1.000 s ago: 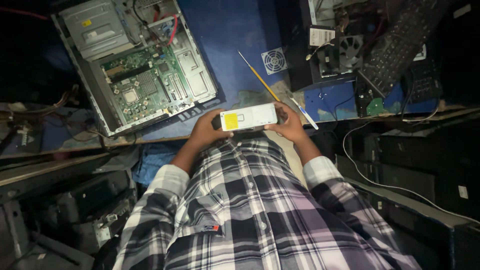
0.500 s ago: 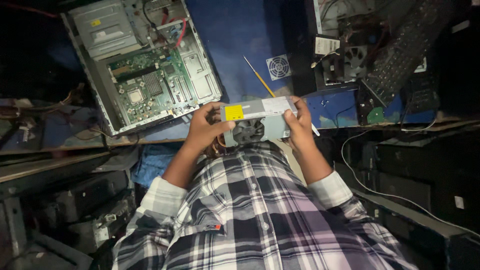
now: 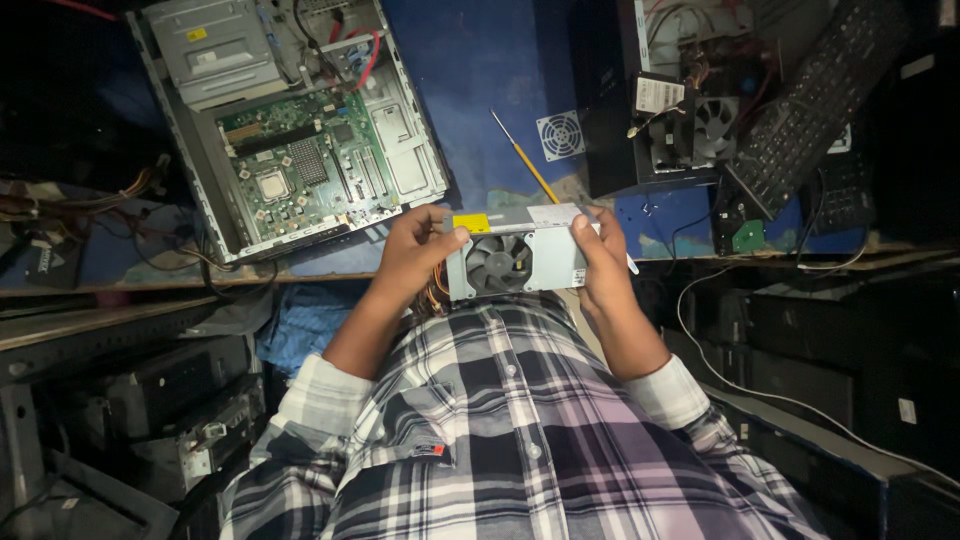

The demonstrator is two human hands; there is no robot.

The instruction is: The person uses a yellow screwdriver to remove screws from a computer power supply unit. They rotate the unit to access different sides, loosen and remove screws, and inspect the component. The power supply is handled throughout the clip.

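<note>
I hold a grey metal power supply unit [image 3: 520, 255] with both hands, just in front of my chest at the table's front edge. Its round fan grille faces me and a yellow label sits on its top edge. My left hand [image 3: 415, 250] grips its left end, where a bundle of coloured wires hangs down. My right hand [image 3: 600, 255] grips its right end. An open computer case [image 3: 290, 120] with a green motherboard lies on the blue table to the upper left.
A yellow-handled screwdriver [image 3: 525, 160] lies on the blue table [image 3: 480, 70] behind the unit. A small loose fan [image 3: 560, 133], a black case with a cooler fan [image 3: 700, 120] and a black keyboard [image 3: 810, 100] sit to the right. Dark computer boxes stand under the table on both sides.
I have tilted the power supply so its fan side now faces me, and brought it slightly nearer my chest. Both hands stay on its ends.
</note>
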